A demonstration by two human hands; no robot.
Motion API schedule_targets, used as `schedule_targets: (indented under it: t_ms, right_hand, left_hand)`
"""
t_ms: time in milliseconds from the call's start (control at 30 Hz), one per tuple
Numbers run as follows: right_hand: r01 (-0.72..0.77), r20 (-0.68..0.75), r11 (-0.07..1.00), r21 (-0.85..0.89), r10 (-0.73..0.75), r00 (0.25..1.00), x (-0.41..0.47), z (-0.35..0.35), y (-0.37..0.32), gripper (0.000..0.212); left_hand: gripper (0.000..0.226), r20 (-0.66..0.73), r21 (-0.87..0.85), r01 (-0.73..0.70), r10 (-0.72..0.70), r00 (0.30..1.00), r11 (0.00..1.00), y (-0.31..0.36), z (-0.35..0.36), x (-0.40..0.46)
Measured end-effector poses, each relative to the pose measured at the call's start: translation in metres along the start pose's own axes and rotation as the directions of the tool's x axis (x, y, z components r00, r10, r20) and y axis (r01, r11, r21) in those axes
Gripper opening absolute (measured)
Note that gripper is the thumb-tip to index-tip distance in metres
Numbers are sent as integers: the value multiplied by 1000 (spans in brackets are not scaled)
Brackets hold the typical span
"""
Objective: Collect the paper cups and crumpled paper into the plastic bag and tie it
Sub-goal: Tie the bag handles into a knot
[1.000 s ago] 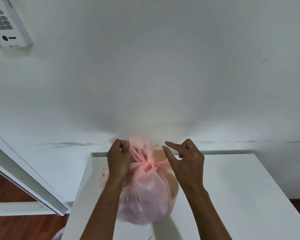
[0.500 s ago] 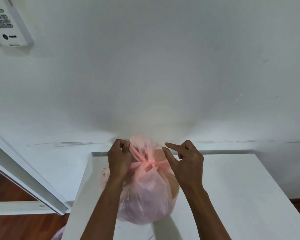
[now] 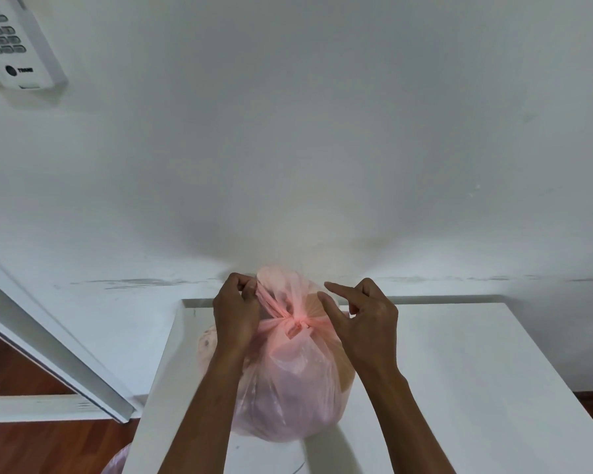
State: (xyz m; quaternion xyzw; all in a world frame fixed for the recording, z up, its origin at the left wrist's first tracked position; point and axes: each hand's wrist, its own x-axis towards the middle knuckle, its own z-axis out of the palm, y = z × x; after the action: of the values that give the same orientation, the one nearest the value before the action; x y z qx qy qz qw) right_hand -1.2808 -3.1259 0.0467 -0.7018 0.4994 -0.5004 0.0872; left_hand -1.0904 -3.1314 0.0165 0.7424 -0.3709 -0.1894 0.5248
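Little has moved since earlier: both hands hold position. Plastic bag (image 3: 288, 381) sits frame centre on white table (image 3: 459, 371), knot (image 3: 297, 323) formed, contents inside. Left hand (image 3: 235, 313) pinches one bag ear; right hand (image 3: 363, 323) seems to pinch the other, grip hidden. Final tightening likely remains.

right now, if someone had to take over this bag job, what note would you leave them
Left hand: grips one handle strip of the pink plastic bag, drawn up and taut.
Right hand: beside the knot, forefinger out; whether it pinches the other strip cannot be told.
Bag stands on the white table, full; no loose cups or paper in view.
Done: collecting, first knot.
Left: snug or double the knot, let go.
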Motion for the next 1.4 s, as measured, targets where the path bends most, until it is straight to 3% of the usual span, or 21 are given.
schedule_targets:
  t_ms: [100,267,567,700,833,967,1133,1233,1300,1400]
  right_hand:
    - [12,-24,1000,-8,-12,1000,-1,2,1,11]
    - [11,-15,1000,-17,-11,1000,0,2,-2,35]
    - [29,-126,999,-20,-32,992,5,5,1,16]
    - [33,-117,999,-3,-33,993,7,4,1,22]
    - [34,-110,999,25,-31,993,7,5,3,14]
    - [40,-100,999,-12,-41,994,7,6,1,26]
    - [21,-93,1000,3,-20,995,7,8,1,27]
    - [-40,-25,998,52,42,999,5,9,1,30]
    - [-116,113,992,48,110,988,3,10,1,44]
    - [-106,300,994,-40,113,947,0,14,3,58]
  left_hand:
    - [21,0,10,-3,3,1000,1000,-1,0,0]
    - [21,-4,14,-1,2,1000,1000,-2,0,1]
    - [22,3,28,0,0,1000,1000,-4,2,3]
    - [23,1,17,-7,7,1000,1000,-3,3,3]
    - [21,4,25,-11,11,1000,1000,-3,3,3]
    - [20,0,26,-18,18,1000,999,-3,2,4]
    - [18,1,31,-13,13,1000,999,-3,2,4]
    - [20,2,16,-7,6,1000,1000,-2,0,4]
    - [20,6,4,0,0,1000,1000,-3,-3,4]
    - [21,6,-23,7,-7,1000,1000,-4,-9,3]
